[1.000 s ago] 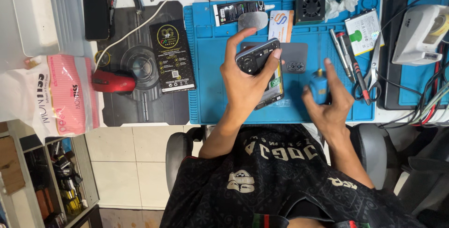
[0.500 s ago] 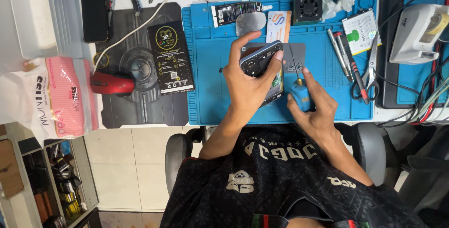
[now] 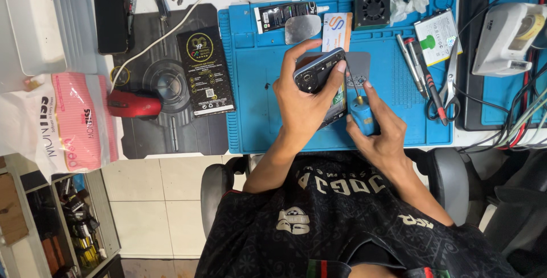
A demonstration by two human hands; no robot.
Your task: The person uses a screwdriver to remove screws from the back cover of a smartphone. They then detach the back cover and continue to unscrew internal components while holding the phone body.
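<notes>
My left hand (image 3: 302, 104) grips a dark smartphone (image 3: 320, 73) by its upper end, camera side up, tilted over the blue work mat (image 3: 256, 113). My right hand (image 3: 380, 130) holds a blue-handled screwdriver (image 3: 360, 113), its thin shaft pointing up along the phone's right edge. A grey back cover (image 3: 359, 64) lies flat on the mat just beyond the phone. Whether the screwdriver tip touches the phone is unclear.
On the mat lie a metal plate (image 3: 302, 28), a small black fan (image 3: 371, 10), a white battery (image 3: 436, 36), spare screwdrivers and tweezers (image 3: 424, 78). A red mouse (image 3: 134, 106) sits on the black pad at left. A white device (image 3: 507, 36) and cables crowd the right.
My right hand has moved left from the mat's right part with the blue screwdriver, bringing it up against the phone. The left hand keeps the phone in nearly the same place.
</notes>
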